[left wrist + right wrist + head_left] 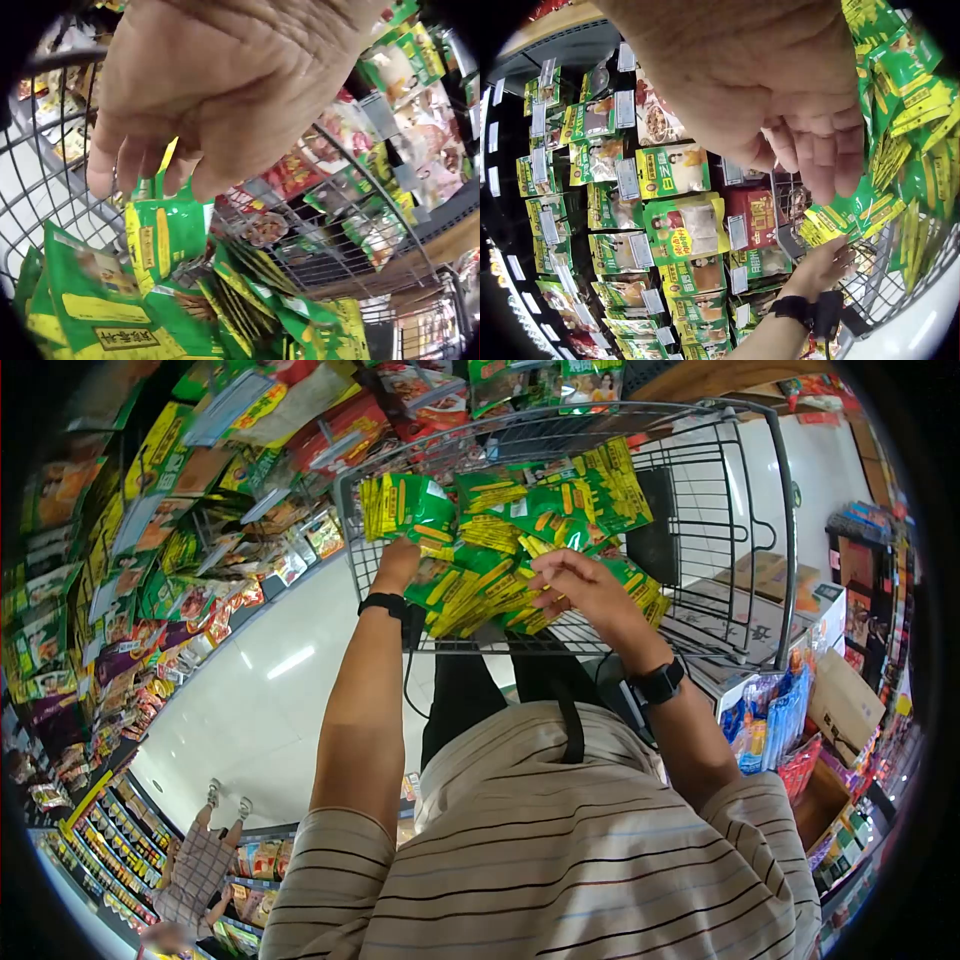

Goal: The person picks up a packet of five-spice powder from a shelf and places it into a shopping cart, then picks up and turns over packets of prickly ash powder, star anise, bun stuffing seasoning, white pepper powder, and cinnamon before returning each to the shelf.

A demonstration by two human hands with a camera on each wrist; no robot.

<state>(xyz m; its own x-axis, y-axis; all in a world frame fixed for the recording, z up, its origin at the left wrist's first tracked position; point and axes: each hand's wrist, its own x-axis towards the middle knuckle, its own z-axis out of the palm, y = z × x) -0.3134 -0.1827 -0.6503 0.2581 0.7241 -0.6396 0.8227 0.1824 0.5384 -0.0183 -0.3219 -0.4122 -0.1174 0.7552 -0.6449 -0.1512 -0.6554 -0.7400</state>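
A heap of green and yellow snack packets [490, 585] lies in the metal shopping cart [735, 490]. My left hand [397, 567] is at the heap's left side. In the left wrist view, the curled fingers and thumb of that hand [217, 97] pinch the top of a green packet [169, 240], whose upper edge is partly hidden by them. My right hand [580, 585] hovers over the heap's near side, fingers loosely bent. Seen from the right wrist, this hand [780, 112] holds nothing, and packets [915, 82] lie beyond its fingertips.
Shelves of hanging food packets [160, 560] line the left side and far end, close to the cart. Cardboard boxes [760, 595] stand on the right, beside blue packages [785, 715]. Another person [195, 870] is in the aisle behind, at the lower left.
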